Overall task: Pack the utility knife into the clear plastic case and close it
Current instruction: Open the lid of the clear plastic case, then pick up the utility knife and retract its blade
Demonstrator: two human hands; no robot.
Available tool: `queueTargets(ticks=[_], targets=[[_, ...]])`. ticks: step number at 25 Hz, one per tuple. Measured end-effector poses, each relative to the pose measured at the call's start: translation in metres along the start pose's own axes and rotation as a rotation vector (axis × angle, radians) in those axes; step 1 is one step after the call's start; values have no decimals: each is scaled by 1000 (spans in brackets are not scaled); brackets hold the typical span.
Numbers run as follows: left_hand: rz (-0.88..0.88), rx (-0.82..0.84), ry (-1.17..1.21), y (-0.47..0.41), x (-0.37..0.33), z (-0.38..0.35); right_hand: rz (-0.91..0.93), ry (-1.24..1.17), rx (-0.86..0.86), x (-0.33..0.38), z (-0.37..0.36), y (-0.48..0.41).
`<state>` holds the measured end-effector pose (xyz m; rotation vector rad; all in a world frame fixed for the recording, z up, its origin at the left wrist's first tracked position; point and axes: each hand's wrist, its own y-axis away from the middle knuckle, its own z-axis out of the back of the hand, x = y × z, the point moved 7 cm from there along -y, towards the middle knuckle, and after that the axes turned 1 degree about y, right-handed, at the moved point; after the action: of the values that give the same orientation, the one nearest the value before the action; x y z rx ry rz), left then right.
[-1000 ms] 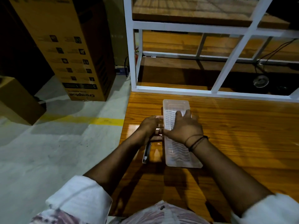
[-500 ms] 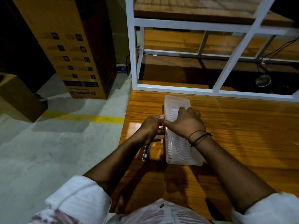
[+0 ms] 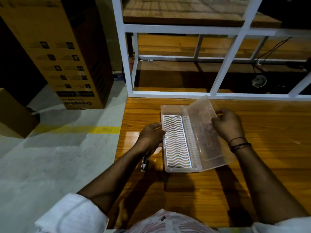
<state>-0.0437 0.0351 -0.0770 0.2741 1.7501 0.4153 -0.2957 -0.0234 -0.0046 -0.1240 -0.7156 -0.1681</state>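
Note:
The clear plastic case [image 3: 171, 110] lies on the wooden table [image 3: 269, 157] with its lid [image 3: 208, 132] swung up and over to the right. Inside the base sits a white wavy grid insert [image 3: 175, 142]. My left hand [image 3: 151, 137] grips the base's left edge. My right hand [image 3: 227, 126] pinches the lid's free edge and holds it tilted. The utility knife [image 3: 145, 163] lies on the table just left of the case, mostly hidden under my left wrist.
A white metal frame [image 3: 170, 94] runs along the table's far edge, with shelves behind it. The table's left edge drops to a grey floor with a yellow line [image 3: 75, 130]. Two cardboard boxes [image 3: 64, 52] stand on the floor at left.
The case was shut with both hands at its left edge. Now the lid has swung open to the right, my right hand moving with it, and the white insert is exposed.

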Motion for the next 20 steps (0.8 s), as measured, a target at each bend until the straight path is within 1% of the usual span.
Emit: queueTargets(ticks=[4,6,8,11,14,18,20], targets=[[4,-14,3,0,2,0,-67,60,-29,-38,-16,-5],[-10,-28,-5,3,3,2,-83,133,-51,-50,-22,-4],[-48,-77,-61,5,3,9,-110,217,-64,-56,-26,-4],[-85,-204,-193,6,1,28,-124,315,-82,-61,-34,-1],[-104,-253,-242,9,-2,44,-104,404,-70,-62,-40,0],[-123,-328,-323,21,-5,60,-74,431,-73,-57,-40,-1],[-168,-383,-391,27,-6,71,-69,438,-103,-50,-36,-2]])
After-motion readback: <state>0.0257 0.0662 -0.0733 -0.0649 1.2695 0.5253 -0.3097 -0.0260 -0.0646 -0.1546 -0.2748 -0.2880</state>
